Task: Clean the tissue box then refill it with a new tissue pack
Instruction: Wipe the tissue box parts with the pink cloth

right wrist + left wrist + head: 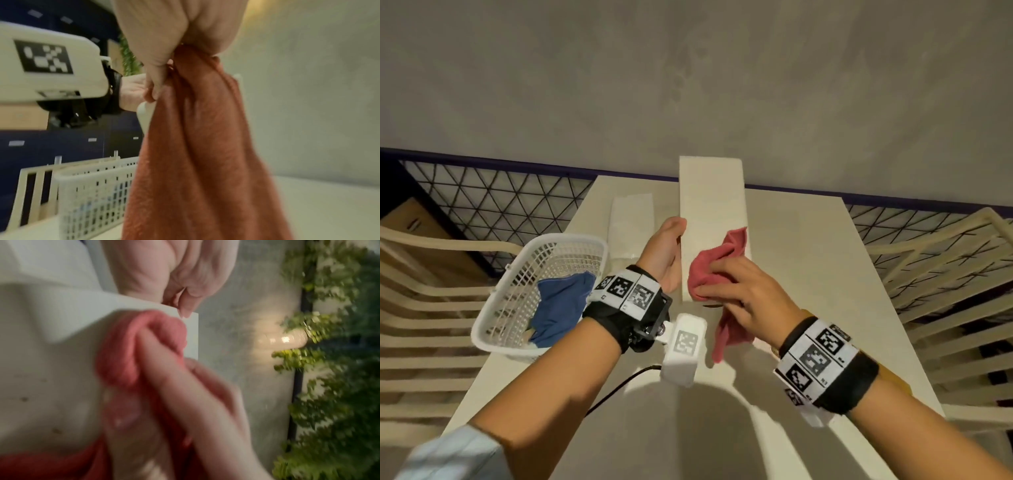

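A long white tissue box (711, 205) is held up above the white table (808, 267), lengthwise away from me. My left hand (666, 253) grips its left side near the close end, thumb along the edge. My right hand (736, 294) clutches a bunched red cloth (717, 263) against the box's near right part, with a tail of cloth hanging below. In the left wrist view the red cloth (141, 344) lies on the box face (51, 331). In the right wrist view the red cloth (197, 154) hangs from my right hand (164, 68). A white tissue pack (631, 224) lies flat on the table to the left.
A white plastic basket (517, 308) holding a blue cloth (561, 308) stands at the table's left edge. Cream slatted chairs flank the table, one on the left (421, 308), one on the right (945, 274). A black cable (619, 383) runs over the near table.
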Demonstrator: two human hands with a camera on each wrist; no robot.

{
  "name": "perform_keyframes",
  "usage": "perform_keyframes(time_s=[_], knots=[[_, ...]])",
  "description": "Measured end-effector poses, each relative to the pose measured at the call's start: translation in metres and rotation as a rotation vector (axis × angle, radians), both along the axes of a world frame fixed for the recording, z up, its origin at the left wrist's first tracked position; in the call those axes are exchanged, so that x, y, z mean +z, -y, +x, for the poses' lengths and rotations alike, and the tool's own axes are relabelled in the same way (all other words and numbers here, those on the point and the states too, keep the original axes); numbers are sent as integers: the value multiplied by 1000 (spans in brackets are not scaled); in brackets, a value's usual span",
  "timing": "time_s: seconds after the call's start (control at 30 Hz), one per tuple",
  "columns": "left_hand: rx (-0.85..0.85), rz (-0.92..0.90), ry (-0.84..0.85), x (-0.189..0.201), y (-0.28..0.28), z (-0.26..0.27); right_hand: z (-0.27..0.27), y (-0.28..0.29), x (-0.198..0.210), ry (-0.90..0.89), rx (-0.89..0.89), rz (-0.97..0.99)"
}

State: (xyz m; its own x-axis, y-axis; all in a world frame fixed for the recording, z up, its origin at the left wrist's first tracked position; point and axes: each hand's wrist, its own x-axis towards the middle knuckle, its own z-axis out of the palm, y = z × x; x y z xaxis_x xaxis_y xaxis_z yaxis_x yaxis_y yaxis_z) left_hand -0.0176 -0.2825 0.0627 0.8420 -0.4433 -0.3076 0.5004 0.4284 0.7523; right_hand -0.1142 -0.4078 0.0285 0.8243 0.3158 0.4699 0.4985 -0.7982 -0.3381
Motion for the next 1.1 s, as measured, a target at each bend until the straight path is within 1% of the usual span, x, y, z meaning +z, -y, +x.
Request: perform_keyframes(time_s=[0.13, 0.23, 0.33, 0.37, 0.43, 0.53, 0.57, 0.6, 0.67, 0.73, 0.77, 0.87, 0.9, 0.93, 0.97, 1.0, 1.03, 1.07, 1.1], knots=[[38, 1, 46, 0, 6, -7, 0, 17, 4, -29, 91, -105], [11, -78, 63, 3, 11, -12, 4, 13, 10, -25, 83, -67], [-79, -125, 46, 5, 11, -18, 12, 11, 19, -19, 65, 0], [-106, -119, 61, 4, 11, -20, 17, 14, 21, 5, 23, 1], [-130, -84, 117, 0, 11, -26, 28, 27, 27, 42, -126, 30], [-131, -24, 158, -2, 12, -30, 38, 37, 35, 40, -386, 157], [-126, -10, 158, 0, 12, -29, 35, 30, 35, 42, -429, 140], [-127, -8, 157, 2, 13, -27, 29, 20, 34, 63, -439, 70], [-117, -11, 150, 6, 13, -22, 11, 1, 28, 119, -349, -110], [-110, 7, 158, 7, 12, -21, 3, 3, 25, 109, -233, -214], [-110, 12, 155, 7, 13, -21, 6, 9, 27, 117, -228, -236], [-131, 58, 159, 8, 12, -21, 17, 9, 30, 150, -382, -176], [-152, 56, 138, 10, 11, -19, 17, 2, 29, 164, -385, -156], [-178, 49, 125, 14, 10, -18, 16, -5, 25, 195, -342, -157], [-182, 64, 124, 17, 9, -16, 13, -10, 21, 217, -255, -174], [-182, 84, 136, 18, 8, -15, 10, -11, 22, 203, -157, -199], [-176, 106, 158, 17, 8, -16, 10, -7, 27, 169, -100, -220], [-183, 95, 171, 19, 9, -19, 14, 0, 33, 137, -106, -214], [-203, 68, 171, 20, 10, -23, 21, 7, 40, 98, -162, -171]])
